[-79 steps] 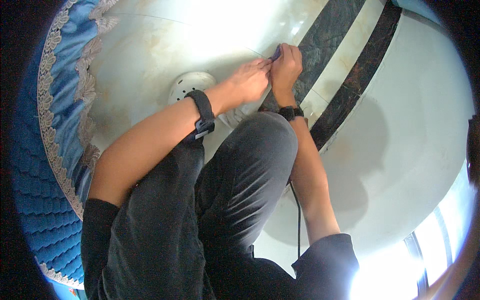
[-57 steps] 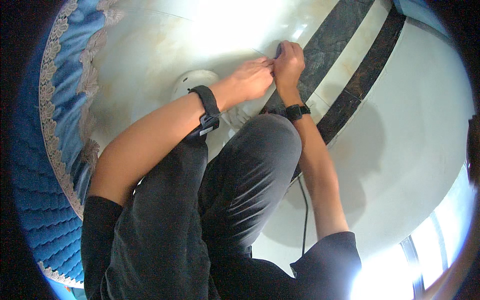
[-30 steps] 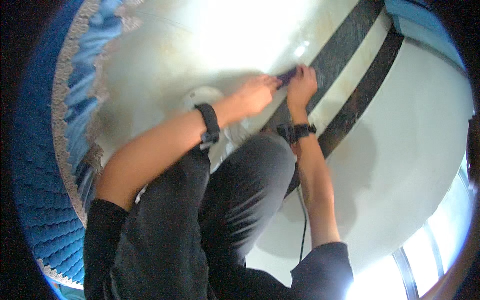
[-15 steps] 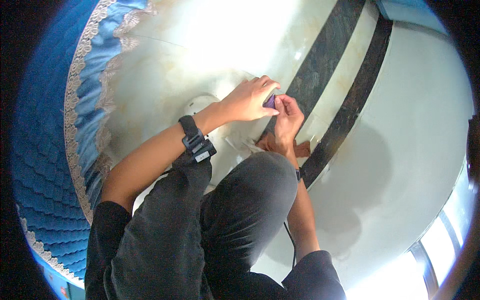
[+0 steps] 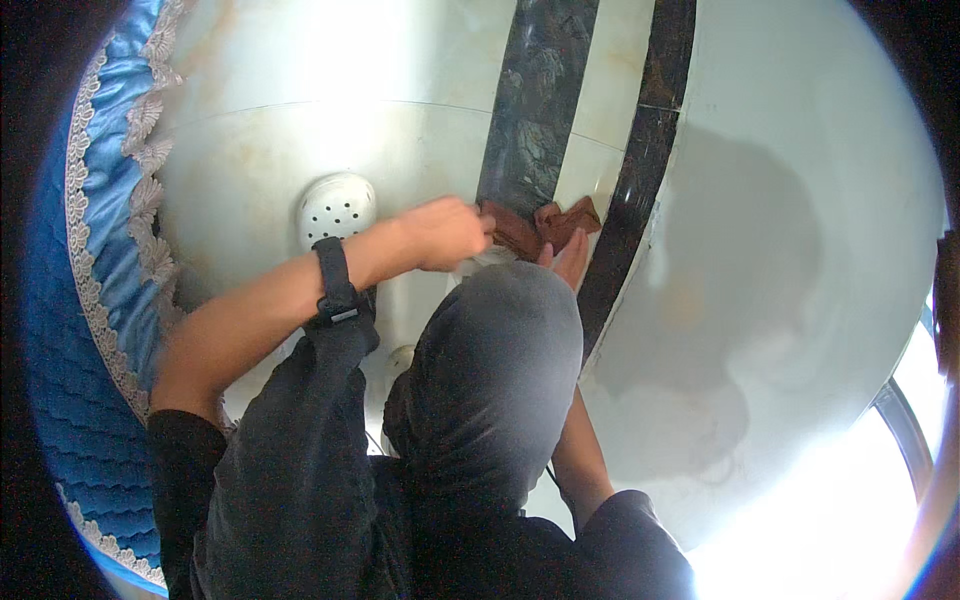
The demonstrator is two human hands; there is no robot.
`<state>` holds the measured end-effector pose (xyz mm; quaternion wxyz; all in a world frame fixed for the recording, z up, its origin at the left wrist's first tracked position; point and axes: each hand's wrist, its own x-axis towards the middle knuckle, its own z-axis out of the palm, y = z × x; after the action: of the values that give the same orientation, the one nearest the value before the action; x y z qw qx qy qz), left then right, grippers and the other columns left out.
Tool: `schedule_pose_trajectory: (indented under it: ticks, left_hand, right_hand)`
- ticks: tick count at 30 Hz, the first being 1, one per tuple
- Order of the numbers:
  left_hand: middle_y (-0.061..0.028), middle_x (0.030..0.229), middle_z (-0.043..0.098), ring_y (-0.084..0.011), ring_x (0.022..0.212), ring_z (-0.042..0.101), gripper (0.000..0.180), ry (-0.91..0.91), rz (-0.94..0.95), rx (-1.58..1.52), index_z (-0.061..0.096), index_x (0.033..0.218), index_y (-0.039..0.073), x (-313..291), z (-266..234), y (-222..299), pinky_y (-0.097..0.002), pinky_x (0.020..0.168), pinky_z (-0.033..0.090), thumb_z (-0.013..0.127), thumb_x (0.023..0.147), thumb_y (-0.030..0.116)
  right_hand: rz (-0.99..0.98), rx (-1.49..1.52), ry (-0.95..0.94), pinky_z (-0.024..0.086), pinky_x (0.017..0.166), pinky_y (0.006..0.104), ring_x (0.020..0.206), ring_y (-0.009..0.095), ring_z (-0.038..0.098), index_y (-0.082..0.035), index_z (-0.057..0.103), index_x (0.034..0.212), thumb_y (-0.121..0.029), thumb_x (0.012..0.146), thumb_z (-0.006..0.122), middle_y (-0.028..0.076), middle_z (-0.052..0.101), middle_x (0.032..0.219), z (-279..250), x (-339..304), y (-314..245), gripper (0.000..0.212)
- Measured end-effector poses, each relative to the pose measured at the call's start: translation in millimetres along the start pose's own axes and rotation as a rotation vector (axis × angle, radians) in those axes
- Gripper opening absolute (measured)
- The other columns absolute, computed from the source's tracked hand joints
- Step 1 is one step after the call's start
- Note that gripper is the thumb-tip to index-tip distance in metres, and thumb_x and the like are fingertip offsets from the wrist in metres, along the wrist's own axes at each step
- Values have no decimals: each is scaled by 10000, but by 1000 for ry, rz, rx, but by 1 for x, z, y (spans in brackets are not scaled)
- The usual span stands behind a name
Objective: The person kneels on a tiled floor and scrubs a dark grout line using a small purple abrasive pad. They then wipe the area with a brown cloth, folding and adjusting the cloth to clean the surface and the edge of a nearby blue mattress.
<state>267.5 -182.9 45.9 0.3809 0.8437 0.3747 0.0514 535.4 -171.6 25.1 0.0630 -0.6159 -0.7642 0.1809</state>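
Note:
A crumpled brown cloth (image 5: 515, 230) lies on the floor in front of my raised knee, across the end of a dark stripe. Beside its left end is my left hand (image 5: 450, 232), closed with its fingers curled; motion blurs it, and whatever it may hold is hidden. My right hand (image 5: 567, 258) is at the cloth's near right side, thumb and fingers apart, partly covered by my knee. Something white and crumpled (image 5: 484, 262) shows between the left hand and the knee. No purple thing can be seen now.
A white clog with holes (image 5: 337, 208) is on my left foot. Blue bedding with a lace-edged frill (image 5: 120, 180) hangs along the left. A dark skirting strip (image 5: 625, 200) and a pale wall (image 5: 760, 300) bound the right side. My bent knee (image 5: 500, 350) blocks the view below the hands.
The hands have parted and moved down to the brown cloth, the left one moving left. The purple thing they held is out of sight. My view has shifted, showing more of the clog.

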Motion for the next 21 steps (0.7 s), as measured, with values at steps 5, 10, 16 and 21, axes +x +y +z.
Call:
schedule_pose_trajectory:
  ticks: [5,10,16,21]
  left_hand:
    - [-124,1194,678,-348,851,712,173,-155,115,127,688,942,93,7,37,6,-467,671,576,603,860,220]
    - [-107,1106,718,-338,807,722,204,4,90,99,695,957,101,4,65,-6,-461,652,576,570,891,248]
    - [-136,1194,700,-364,752,713,235,-117,-97,79,700,1031,103,18,42,-7,-488,634,560,546,893,215]
    - [-28,1389,604,-335,844,712,423,117,-255,-9,664,1247,124,7,4,-24,-461,689,562,525,848,95]
  right_hand:
    - [124,51,89,171,1218,514,1469,485,194,124,208,1513,-289,1066,404,354,171,1578,40,33,-7,639]
    - [209,-9,314,141,1226,521,1482,478,172,129,211,1512,-256,1052,403,360,167,1579,55,80,15,629]
    - [212,-64,417,133,1236,502,1493,427,204,106,285,1499,-152,965,469,289,237,1595,67,108,14,621]
    - [-123,6,339,142,1240,498,1486,407,242,83,368,1469,-77,881,501,255,302,1582,44,191,17,624]
